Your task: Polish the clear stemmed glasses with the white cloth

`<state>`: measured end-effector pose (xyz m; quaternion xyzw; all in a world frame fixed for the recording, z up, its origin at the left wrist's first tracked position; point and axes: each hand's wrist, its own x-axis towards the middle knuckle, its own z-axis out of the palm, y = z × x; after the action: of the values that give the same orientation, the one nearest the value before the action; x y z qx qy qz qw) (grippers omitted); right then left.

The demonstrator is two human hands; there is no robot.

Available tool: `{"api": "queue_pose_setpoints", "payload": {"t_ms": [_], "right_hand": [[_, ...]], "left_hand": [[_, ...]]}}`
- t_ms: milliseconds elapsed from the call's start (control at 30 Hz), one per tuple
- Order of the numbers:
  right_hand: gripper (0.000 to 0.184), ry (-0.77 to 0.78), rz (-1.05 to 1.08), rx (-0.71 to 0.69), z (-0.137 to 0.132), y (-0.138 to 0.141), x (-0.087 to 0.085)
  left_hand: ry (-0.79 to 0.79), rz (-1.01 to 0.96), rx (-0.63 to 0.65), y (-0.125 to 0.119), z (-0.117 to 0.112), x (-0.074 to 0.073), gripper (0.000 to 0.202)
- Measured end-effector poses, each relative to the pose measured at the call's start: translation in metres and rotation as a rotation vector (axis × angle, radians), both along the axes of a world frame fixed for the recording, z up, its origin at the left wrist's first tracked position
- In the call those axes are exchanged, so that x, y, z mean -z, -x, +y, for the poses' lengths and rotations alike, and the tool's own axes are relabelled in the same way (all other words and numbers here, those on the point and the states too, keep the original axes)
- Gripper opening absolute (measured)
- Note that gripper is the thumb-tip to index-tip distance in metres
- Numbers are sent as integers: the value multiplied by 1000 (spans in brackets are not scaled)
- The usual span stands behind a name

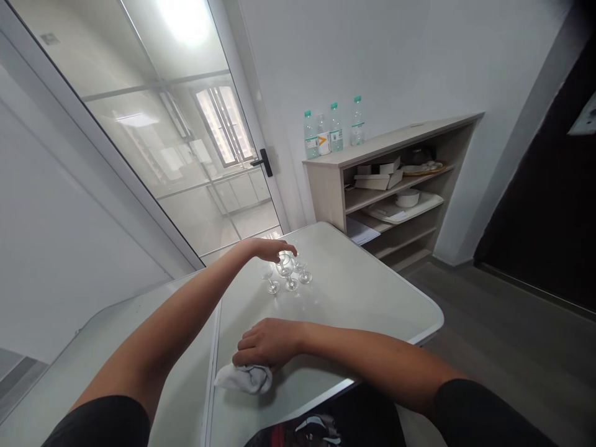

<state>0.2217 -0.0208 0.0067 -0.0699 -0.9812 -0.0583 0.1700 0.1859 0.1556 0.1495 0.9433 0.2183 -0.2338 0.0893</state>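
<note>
Head view shows your right hand (270, 341) clamped on a crumpled grey-white cloth (246, 379) while your left hand (271, 249), its hold unclear, hovers at clear stemmed glasses (291, 284) on the pale desk (358, 282), likely a reaching step needing gentle contact.

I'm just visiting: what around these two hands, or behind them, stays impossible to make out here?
All in the head view:
Left hand: hides its own palm and part of the stemmed glasses, so whether it grips one is unclear.
Cloth: partly covered by the right hand.
Bottle labels: wording too small.
Clothing print: cut off by the bottom edge.
</note>
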Motion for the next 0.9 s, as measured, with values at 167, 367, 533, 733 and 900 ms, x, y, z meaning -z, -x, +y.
{"api": "queue_pose_setpoints", "payload": {"t_ms": [167, 367, 533, 733, 900], "right_hand": [[39, -10, -13, -7, 1, -1, -1], [36, -9, 6, -16, 1, -1, 1], [37, 2, -1, -13, 1, -1, 1], [29, 7, 20, -8, 1, 0, 4], [27, 10, 20, -20, 1, 0, 4]], "left_hand": [[-52, -10, -64, 2, -5, -2, 59], [-152, 29, -131, 0, -1, 3, 61], [-192, 25, -149, -4, -2, 3, 59], [-202, -9, -148, -1, -11, -5, 64], [-138, 7, -178, 0, -19, -6, 56]]}}
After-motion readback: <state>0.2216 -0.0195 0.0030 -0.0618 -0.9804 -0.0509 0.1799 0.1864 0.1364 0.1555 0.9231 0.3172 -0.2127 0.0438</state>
